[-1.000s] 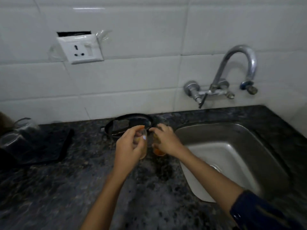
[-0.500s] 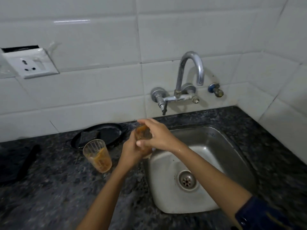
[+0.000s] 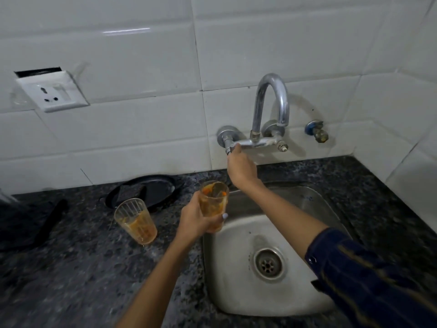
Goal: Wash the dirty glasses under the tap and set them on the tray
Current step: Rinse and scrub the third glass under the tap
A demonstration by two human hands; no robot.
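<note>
Left hand (image 3: 196, 220) wraps the dirty glass (image 3: 213, 204) mid-body, upright at the sink's (image 3: 238, 301) left edge. Right hand (image 3: 240, 168) curls on the tap (image 3: 272, 110) handle. Second glass (image 3: 136, 221) stands on the counter, left. Light, rigid, breakable, probably slick when wet: grip mid-wall.

No writing, label, brand or number can be read anywhere — not on the wall socket (image 3: 52, 91), the tap (image 3: 269, 107), the two stained glasses (image 3: 214, 205) (image 3: 136, 221), or the dark blue sleeve (image 3: 369, 278).
</note>
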